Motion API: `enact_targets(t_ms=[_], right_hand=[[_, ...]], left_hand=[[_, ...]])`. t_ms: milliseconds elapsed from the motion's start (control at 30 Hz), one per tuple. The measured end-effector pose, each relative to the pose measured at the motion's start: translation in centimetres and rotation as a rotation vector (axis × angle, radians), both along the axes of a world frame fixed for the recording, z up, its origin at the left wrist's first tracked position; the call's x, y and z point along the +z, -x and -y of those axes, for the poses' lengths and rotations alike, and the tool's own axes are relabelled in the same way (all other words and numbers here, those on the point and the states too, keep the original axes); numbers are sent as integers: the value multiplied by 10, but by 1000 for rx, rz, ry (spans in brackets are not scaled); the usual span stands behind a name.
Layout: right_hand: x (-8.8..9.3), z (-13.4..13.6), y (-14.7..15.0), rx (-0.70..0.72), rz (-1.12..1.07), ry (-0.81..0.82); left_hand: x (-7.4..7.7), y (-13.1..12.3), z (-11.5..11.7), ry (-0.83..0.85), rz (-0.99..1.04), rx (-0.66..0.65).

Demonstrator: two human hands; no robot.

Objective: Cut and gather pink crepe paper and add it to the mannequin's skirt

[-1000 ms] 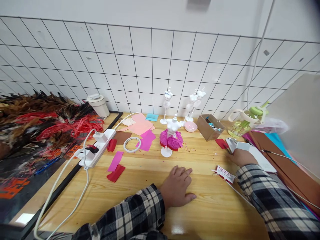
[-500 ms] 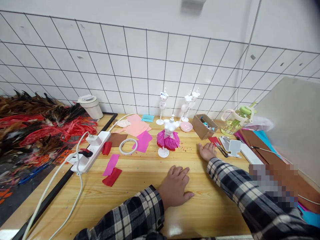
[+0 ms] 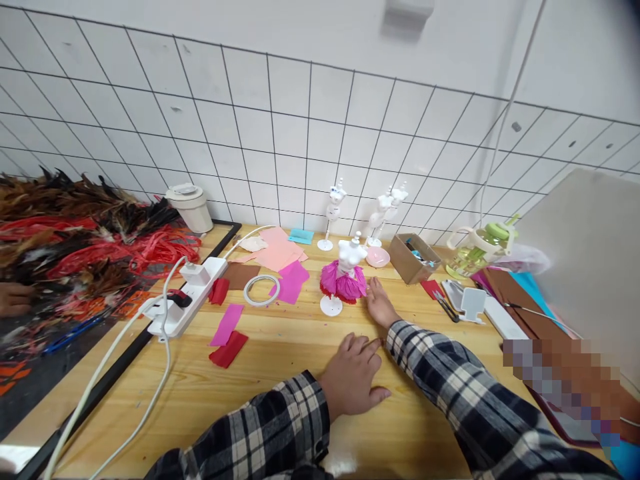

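My left hand (image 3: pixel 354 373) lies palm down on the wooden table (image 3: pixel 295 427), fingers stretched out, holding nothing. Farther forward, my right hand (image 3: pixel 381 305) rests on the tabletop with its fingers extended, close to the right side of a small white mannequin (image 3: pixel 352 252). The mannequin wears a gathered magenta paper skirt (image 3: pixel 344 280) with a red lower layer, and stands upright on a round white base (image 3: pixel 331 307). My right fingertips are near the skirt's edge; whether they touch it I cannot tell.
Behind stand several white mannequins (image 3: pixel 334 212), a pink dish (image 3: pixel 378 257) and a cardboard box (image 3: pixel 414 259). Rightward are scissors (image 3: pixel 447 307) and a jug (image 3: pixel 477 250). Leftward lie a tape roll (image 3: pixel 261 291), magenta paper (image 3: pixel 290 283) and a power strip (image 3: pixel 193 297). Another person's hand (image 3: pixel 15 300) is at far left.
My right hand has slid left across the table, from beside the red paper to the skirt, over where small scraps lay. My left hand stays put. Another person's hand has appeared at far left.
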State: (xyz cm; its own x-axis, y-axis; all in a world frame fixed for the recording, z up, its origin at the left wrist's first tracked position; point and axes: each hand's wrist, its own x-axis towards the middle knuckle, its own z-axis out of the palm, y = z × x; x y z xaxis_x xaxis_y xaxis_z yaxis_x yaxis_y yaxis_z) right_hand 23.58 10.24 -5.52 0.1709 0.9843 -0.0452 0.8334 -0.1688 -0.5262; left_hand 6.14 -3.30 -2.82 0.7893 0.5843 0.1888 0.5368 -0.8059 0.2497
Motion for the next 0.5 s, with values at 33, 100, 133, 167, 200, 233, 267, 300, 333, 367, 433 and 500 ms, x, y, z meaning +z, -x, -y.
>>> enact_targets(t_ms=[33,100,133,167,200,233,267,300,333,367,433,500], right_hand=[[3,0,-6,22,-4,-42],[7,-3,-18,-68,5,-135],[8,-4,-24,-177,32,-125],[7,-5,-28,-233,40,-106],[6,-6,-30,-264,45,-85],[5,-6,-30,-284,52,-69],[3,-6,-29,-293,56,-59],[2,-5,-25,-297,62,-53],[0,-4,-20,-298,68,-51],[-1,-3,-14,-293,72,-49],[-3,-3,0,-265,77,-45],[-6,-5,15,-195,81,-35]], left_hand=[[0,0,0,-3,-2,0],[0,1,1,-8,-7,2],[0,1,1,-12,-10,4],[1,2,2,-15,-13,3],[1,2,2,-19,-14,3],[1,2,2,-23,-14,3],[2,2,2,-26,-12,3],[2,2,2,-28,-10,2],[3,2,2,-30,-8,1],[3,2,2,-30,-6,0],[4,2,2,-24,-3,3],[4,1,2,-11,4,5]])
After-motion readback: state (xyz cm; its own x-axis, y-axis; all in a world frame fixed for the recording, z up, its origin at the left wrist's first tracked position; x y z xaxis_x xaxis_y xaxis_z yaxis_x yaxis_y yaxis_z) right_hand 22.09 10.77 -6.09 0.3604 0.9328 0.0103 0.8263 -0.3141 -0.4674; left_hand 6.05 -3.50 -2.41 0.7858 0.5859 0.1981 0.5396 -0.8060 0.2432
